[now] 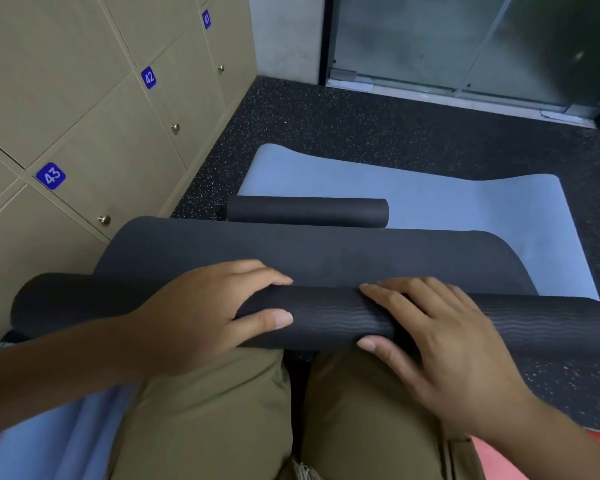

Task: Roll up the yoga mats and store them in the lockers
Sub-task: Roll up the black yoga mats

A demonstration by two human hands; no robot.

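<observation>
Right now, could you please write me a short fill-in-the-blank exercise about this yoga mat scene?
1. Both hands, the left hand and the right hand, grip the partly rolled ____ mat.
2. The flat mat on the floor is light ____.
3. The nearest numbered locker bears the tag ____.
4. The small finished roll lies ____ the hands, nearer the glass door.

Missing words: black; blue; 43; beyond

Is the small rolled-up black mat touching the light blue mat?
Touching. In the head view the small rolled black mat lies on the near end of the flat light blue mat, with its left end overhanging onto the speckled floor.
</observation>
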